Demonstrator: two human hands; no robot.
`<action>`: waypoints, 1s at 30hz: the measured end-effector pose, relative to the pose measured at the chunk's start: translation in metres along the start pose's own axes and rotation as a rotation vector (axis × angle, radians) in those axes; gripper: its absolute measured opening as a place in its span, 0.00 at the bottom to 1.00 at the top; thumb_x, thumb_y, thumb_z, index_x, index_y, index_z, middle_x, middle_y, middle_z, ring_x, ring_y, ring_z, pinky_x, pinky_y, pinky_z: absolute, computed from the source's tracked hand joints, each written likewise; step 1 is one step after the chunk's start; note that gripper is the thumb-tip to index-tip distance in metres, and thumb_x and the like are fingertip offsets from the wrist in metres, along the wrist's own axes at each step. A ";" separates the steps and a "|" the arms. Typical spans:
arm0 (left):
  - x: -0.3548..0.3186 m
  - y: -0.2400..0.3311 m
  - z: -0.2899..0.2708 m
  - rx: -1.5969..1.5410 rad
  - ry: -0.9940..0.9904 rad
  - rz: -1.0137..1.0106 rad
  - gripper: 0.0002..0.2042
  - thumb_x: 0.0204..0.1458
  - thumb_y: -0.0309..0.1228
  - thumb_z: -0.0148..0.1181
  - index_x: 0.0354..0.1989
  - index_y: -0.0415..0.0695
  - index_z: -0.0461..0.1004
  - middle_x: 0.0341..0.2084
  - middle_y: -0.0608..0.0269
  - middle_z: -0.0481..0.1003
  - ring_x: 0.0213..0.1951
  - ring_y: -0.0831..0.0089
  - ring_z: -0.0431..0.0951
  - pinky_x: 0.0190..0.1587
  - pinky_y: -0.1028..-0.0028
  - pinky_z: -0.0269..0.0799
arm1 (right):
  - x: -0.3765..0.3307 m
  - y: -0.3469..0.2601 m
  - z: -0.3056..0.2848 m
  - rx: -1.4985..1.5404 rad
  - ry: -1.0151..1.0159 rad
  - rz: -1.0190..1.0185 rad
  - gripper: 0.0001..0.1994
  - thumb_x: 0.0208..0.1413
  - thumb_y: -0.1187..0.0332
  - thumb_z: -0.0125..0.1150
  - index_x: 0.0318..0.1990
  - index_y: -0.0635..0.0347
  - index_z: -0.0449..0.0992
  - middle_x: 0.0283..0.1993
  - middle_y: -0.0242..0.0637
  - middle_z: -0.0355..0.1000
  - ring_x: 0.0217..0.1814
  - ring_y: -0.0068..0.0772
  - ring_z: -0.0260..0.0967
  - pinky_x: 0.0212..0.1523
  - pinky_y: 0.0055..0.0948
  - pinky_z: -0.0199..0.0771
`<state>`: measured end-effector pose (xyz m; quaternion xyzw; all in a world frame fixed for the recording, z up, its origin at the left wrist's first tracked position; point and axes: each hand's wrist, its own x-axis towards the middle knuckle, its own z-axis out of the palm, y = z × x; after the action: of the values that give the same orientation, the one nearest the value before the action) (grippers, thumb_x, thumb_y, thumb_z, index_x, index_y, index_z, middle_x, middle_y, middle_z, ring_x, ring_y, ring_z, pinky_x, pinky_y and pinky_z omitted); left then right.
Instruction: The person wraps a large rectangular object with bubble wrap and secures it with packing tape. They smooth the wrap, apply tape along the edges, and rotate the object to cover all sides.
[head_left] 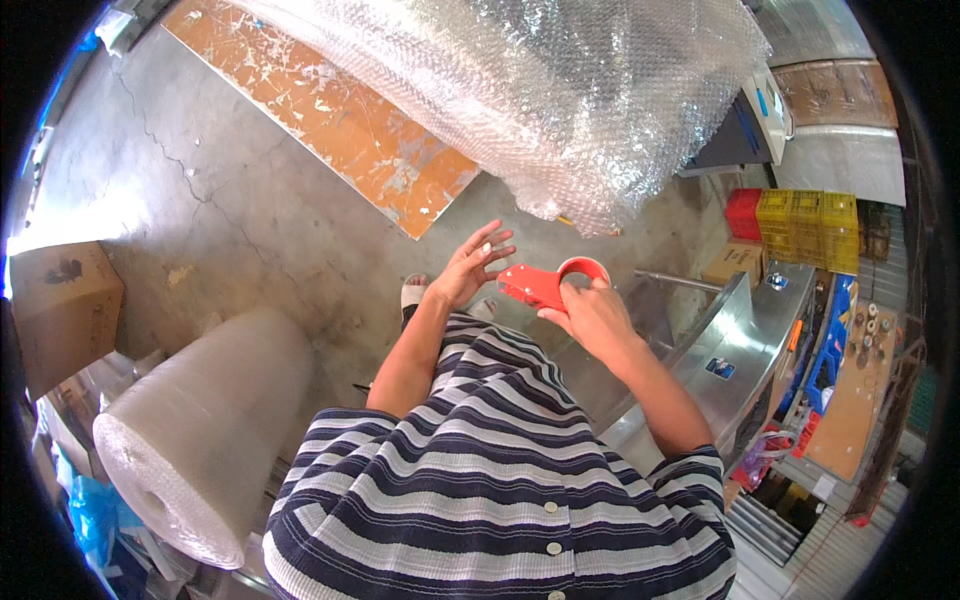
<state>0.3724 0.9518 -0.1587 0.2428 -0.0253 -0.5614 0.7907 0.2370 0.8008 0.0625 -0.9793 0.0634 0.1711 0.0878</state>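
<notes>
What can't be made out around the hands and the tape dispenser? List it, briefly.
- Head view: whether tape is stuck to the left hand; its spread fingers are too small to tell.
- Head view: the grip of the red tape dispenser, covered by the right hand.
- Head view: what the bubble wrap covers; the layers blur it, and the top edge cuts it off.
- Head view: the feet, mostly hidden by the striped shirt.

Left hand (474, 265) spread open; right hand (592, 315) gripping.
</notes>
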 end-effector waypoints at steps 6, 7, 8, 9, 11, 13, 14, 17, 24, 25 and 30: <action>0.016 -0.001 -0.024 -0.040 0.127 0.150 0.07 0.64 0.33 0.61 0.45 0.44 0.76 0.40 0.64 0.78 0.42 0.72 0.78 0.50 0.68 0.76 | 0.003 -0.011 0.008 0.054 0.047 0.110 0.24 0.58 0.48 0.66 0.38 0.66 0.76 0.29 0.49 0.78 0.31 0.56 0.76 0.37 0.47 0.75; 0.018 0.001 -0.025 -0.014 0.169 0.185 0.06 0.64 0.32 0.61 0.42 0.44 0.77 0.37 0.65 0.78 0.39 0.73 0.77 0.49 0.69 0.75 | 0.002 -0.014 0.011 0.056 0.053 0.160 0.24 0.58 0.48 0.66 0.37 0.66 0.76 0.29 0.49 0.78 0.31 0.57 0.76 0.37 0.47 0.75; 0.020 0.007 -0.023 0.052 0.198 0.242 0.06 0.63 0.31 0.62 0.41 0.43 0.78 0.36 0.65 0.79 0.37 0.75 0.76 0.47 0.72 0.74 | 0.003 -0.016 0.015 0.057 0.061 0.206 0.24 0.58 0.48 0.66 0.37 0.66 0.76 0.30 0.50 0.78 0.31 0.57 0.76 0.37 0.48 0.75; 0.025 0.014 -0.020 0.165 0.235 0.281 0.06 0.63 0.31 0.62 0.41 0.43 0.78 0.36 0.65 0.79 0.38 0.76 0.76 0.47 0.73 0.74 | 0.005 -0.018 0.022 0.069 0.106 0.237 0.24 0.58 0.48 0.66 0.37 0.66 0.76 0.29 0.50 0.78 0.31 0.58 0.76 0.37 0.48 0.76; 0.036 0.028 -0.015 0.382 0.311 0.355 0.06 0.62 0.30 0.63 0.41 0.42 0.79 0.35 0.65 0.80 0.38 0.77 0.76 0.47 0.74 0.72 | 0.008 -0.026 0.041 0.087 0.188 0.297 0.23 0.58 0.49 0.66 0.36 0.65 0.76 0.29 0.51 0.77 0.30 0.59 0.76 0.36 0.49 0.76; 0.050 0.034 -0.004 0.467 0.358 0.368 0.07 0.59 0.30 0.66 0.39 0.39 0.82 0.36 0.65 0.81 0.40 0.78 0.77 0.47 0.75 0.72 | 0.012 -0.033 0.065 0.081 0.288 0.384 0.22 0.58 0.50 0.67 0.33 0.64 0.75 0.28 0.53 0.77 0.29 0.59 0.75 0.35 0.49 0.75; 0.057 0.037 0.003 0.508 0.379 0.375 0.07 0.59 0.29 0.66 0.38 0.39 0.82 0.36 0.65 0.81 0.40 0.78 0.76 0.46 0.75 0.72 | 0.016 -0.035 0.074 0.069 0.304 0.433 0.22 0.58 0.50 0.67 0.33 0.64 0.75 0.28 0.53 0.77 0.29 0.59 0.75 0.34 0.49 0.75; 0.084 0.038 0.002 0.710 0.426 0.542 0.05 0.57 0.27 0.68 0.37 0.37 0.82 0.34 0.65 0.80 0.37 0.79 0.75 0.42 0.75 0.72 | 0.029 -0.027 0.094 0.040 0.414 0.444 0.21 0.57 0.50 0.68 0.32 0.63 0.74 0.25 0.51 0.75 0.27 0.58 0.74 0.32 0.49 0.74; 0.119 0.016 0.016 0.943 0.700 0.911 0.09 0.55 0.29 0.69 0.41 0.40 0.80 0.36 0.61 0.77 0.41 0.66 0.75 0.47 0.66 0.70 | 0.048 0.005 0.094 -0.011 0.512 0.360 0.21 0.57 0.52 0.69 0.30 0.64 0.74 0.22 0.50 0.74 0.23 0.56 0.72 0.34 0.46 0.74; 0.124 0.010 0.018 1.034 0.761 0.941 0.11 0.54 0.31 0.70 0.43 0.40 0.79 0.38 0.59 0.77 0.44 0.62 0.75 0.50 0.63 0.70 | 0.050 0.013 0.095 -0.034 0.506 0.370 0.21 0.57 0.52 0.69 0.30 0.64 0.74 0.22 0.50 0.74 0.23 0.56 0.72 0.35 0.46 0.74; 0.146 -0.005 0.008 1.169 0.952 1.065 0.37 0.55 0.42 0.70 0.67 0.39 0.57 0.50 0.46 0.68 0.54 0.49 0.67 0.59 0.54 0.62 | 0.055 0.055 0.101 -0.078 0.603 0.238 0.21 0.55 0.51 0.70 0.31 0.63 0.76 0.27 0.50 0.77 0.28 0.56 0.75 0.40 0.46 0.74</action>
<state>0.4195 0.8166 -0.1871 0.7651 -0.0852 0.1376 0.6232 0.2475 0.7610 -0.0583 -0.9741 0.1942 -0.1154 0.0070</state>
